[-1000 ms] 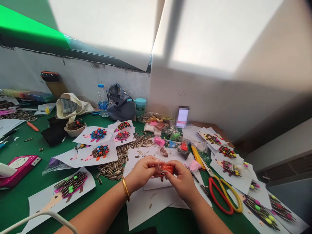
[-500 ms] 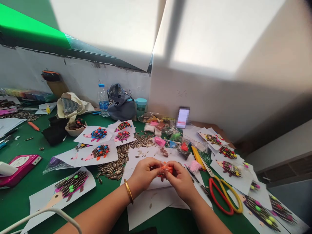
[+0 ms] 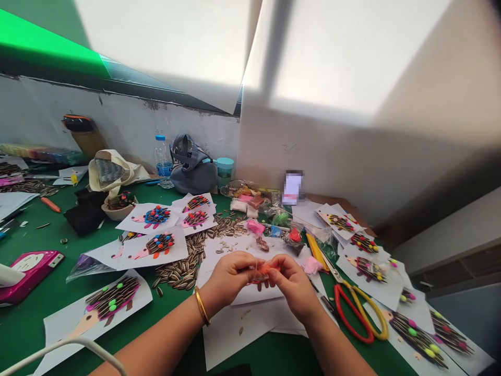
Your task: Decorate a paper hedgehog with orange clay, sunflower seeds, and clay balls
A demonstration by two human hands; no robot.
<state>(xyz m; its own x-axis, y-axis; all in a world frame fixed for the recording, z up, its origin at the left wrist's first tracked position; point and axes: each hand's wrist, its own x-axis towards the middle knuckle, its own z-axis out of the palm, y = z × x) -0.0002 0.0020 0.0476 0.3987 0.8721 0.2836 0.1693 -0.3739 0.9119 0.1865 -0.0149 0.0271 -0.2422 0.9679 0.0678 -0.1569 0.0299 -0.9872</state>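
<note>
Between both hands is a small orange lump of modelling clay [image 3: 269, 268] in clear plastic wrap. My left hand [image 3: 230, 277], with a gold bangle on its wrist, pinches the wrap on one side. Fingers of my right hand [image 3: 293, 284] are closed on the clay from the other side. Under them lie white paper sheets [image 3: 235, 318], the upper one partly hidden by my hands. Brown marks show on it just below the clay. Pink clay [image 3: 312, 265] in plastic sits right of my hands, and a brown piece in wrap [image 3: 262, 243] lies just beyond them.
Sunflower seeds [image 3: 182, 269] are heaped left of the paper. Scissors [image 3: 356, 308] with red and yellow handles and a yellow cutter [image 3: 317, 252] lie to the right. Hedgehog pictures [image 3: 113, 303] are spread on both sides. A phone [image 3: 292, 188] leans against the board at the back.
My right hand has shifted slightly right, away from the left, and the orange clay shows more between them. The whole view has slid a little.
</note>
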